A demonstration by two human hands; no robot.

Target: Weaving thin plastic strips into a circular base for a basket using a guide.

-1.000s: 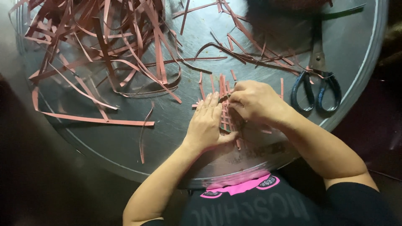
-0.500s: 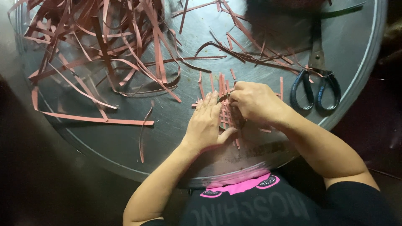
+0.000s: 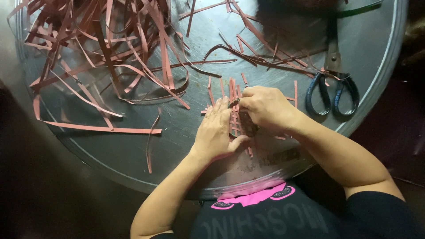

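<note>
Where both hands meet near the front edge of the round metal tray point(image 3: 133, 170), a small woven patch of pinkish-brown strips point(image 3: 237, 121), lying flat. Long axis of its upright strips running away from the body, loose ends fanned toward the far side; a few cross strips poking out left and right, one short end at the left by the fingertips. Much of the patch hidden under the hands.

Tray surface grey, scuffed and shiny, with a raised rim. Far left, a big tangled heap of loose strips point(image 3: 102, 48), curling and crossing every way; one long strip point(image 3: 102, 128) flat and nearly level near the left rim. More scattered strips point(image 3: 256, 48) toward the far middle. Right of the hands, dark-handled scissors point(image 3: 333, 84), blades pointing away, handles toward the body, well apart from the weave. Around the tray, dark floor and shadow.

Left hand point(image 3: 217, 132) palm down, fingers stretched flat and together, pressing on the weave's left part, thumb tucked toward the right. Right hand point(image 3: 265, 108) curled over the weave's top right, fingers bent and pinched narrowly on a strip end. Both forearms bare, angling in from below.
</note>
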